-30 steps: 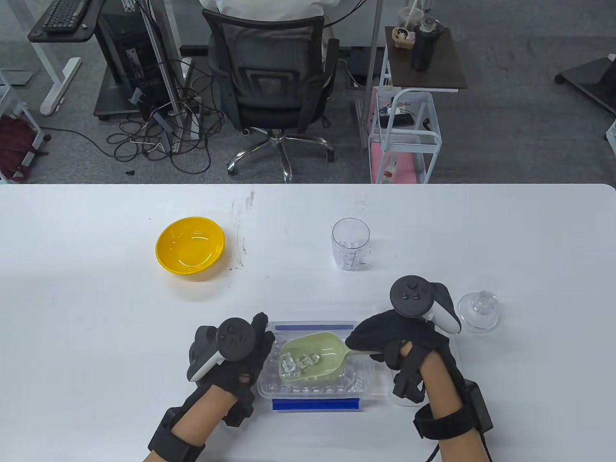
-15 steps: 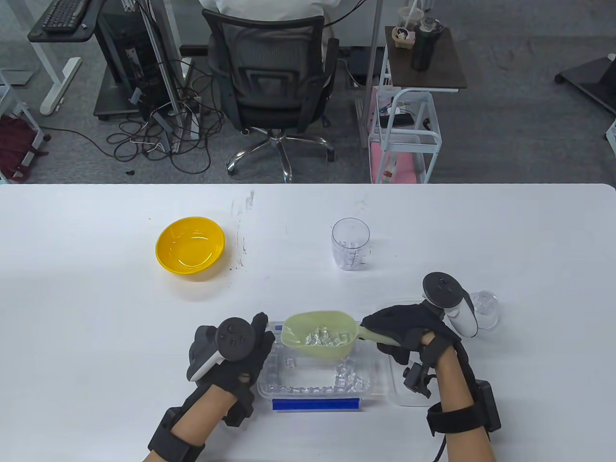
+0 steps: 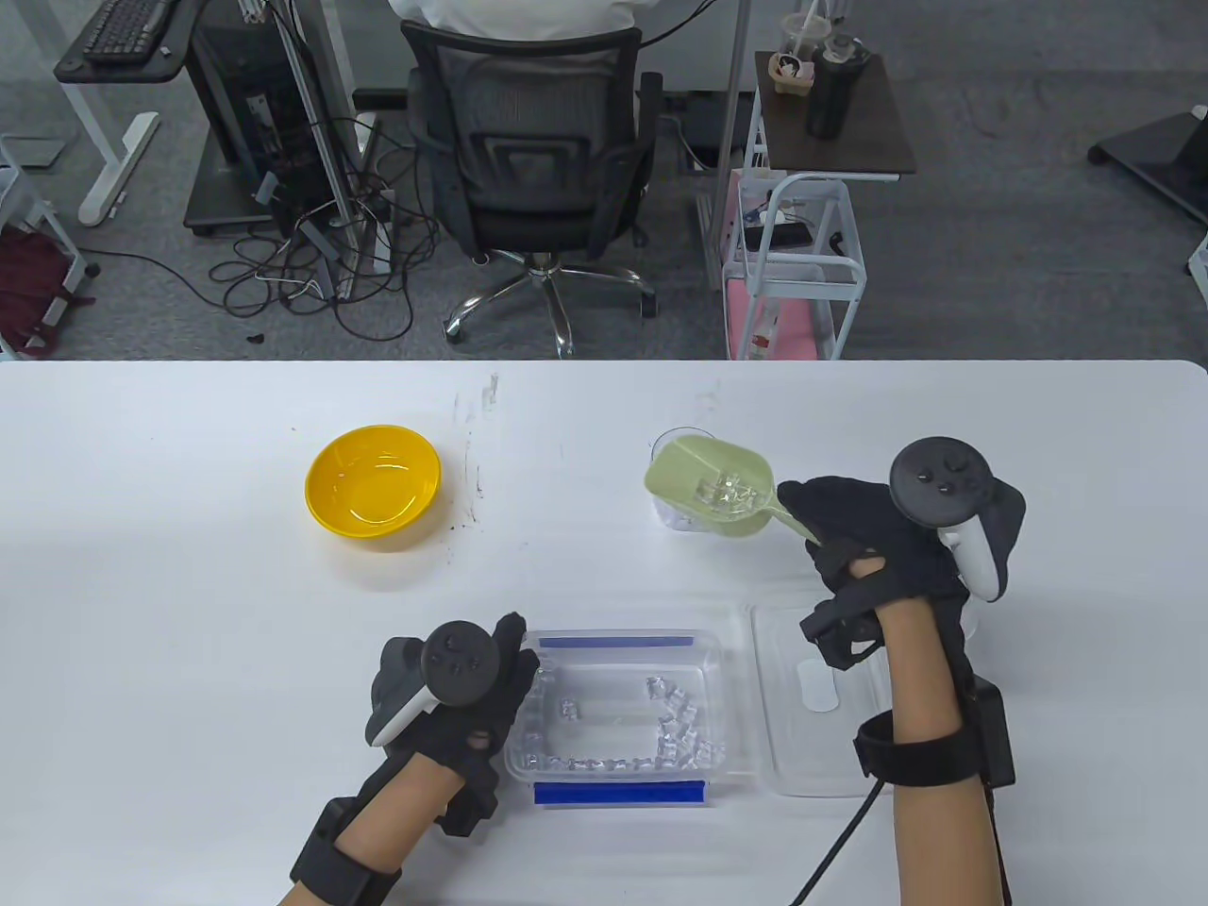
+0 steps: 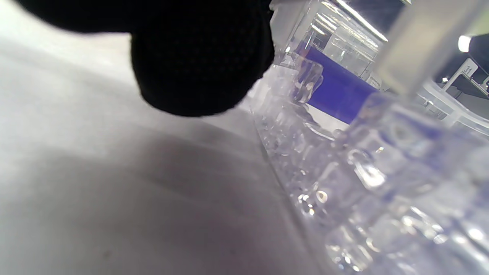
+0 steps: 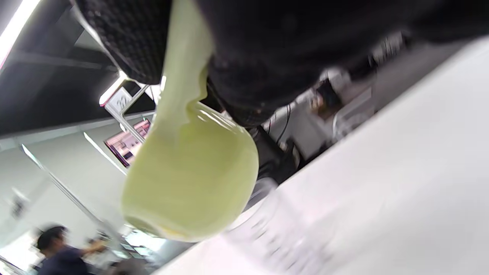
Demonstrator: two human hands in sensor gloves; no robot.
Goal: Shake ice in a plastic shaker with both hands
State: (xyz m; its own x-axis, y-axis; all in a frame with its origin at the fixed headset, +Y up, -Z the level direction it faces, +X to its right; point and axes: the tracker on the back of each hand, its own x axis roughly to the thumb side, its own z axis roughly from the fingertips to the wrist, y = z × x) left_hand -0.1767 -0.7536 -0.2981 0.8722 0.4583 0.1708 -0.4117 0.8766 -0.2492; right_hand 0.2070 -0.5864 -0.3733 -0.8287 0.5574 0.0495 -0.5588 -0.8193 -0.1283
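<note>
Clear plastic shaker cup [image 3: 687, 491]: upright on the white table [image 3: 189, 642], right of centre, printed measuring marks on its wall, lid off; mouth partly covered by the scoop. Pale green plastic scoop [image 3: 710, 483]: held over the shaker's mouth, carrying ice cubes [image 3: 725, 493] in its bowl, handle running back toward the right hand; seen from beneath in the right wrist view [image 5: 191, 183], with the shaker a blur just below it. Right hand [image 3: 864, 543]: gloved, tracker on its back, fingers curled round the scoop handle, raised above the table right of the shaker. Clear rectangular ice container [image 3: 615, 710]: near the table's front edge, blue strips on its far and near rims, loose ice cubes remaining [image 3: 675, 727] mostly along its near and right sides; its wall and ice fill the right of the left wrist view [image 4: 363, 172]. Left hand [image 3: 453, 698]: gloved, tracker on its back, resting against the container's left side; whether the fingers grip the wall or only touch it cannot be told. Flat clear container lid [image 3: 816, 703]: lying just right of the container, under the right forearm. Yellow bowl [image 3: 374, 481]: on the table left of centre, well apart from the shaker.
</note>
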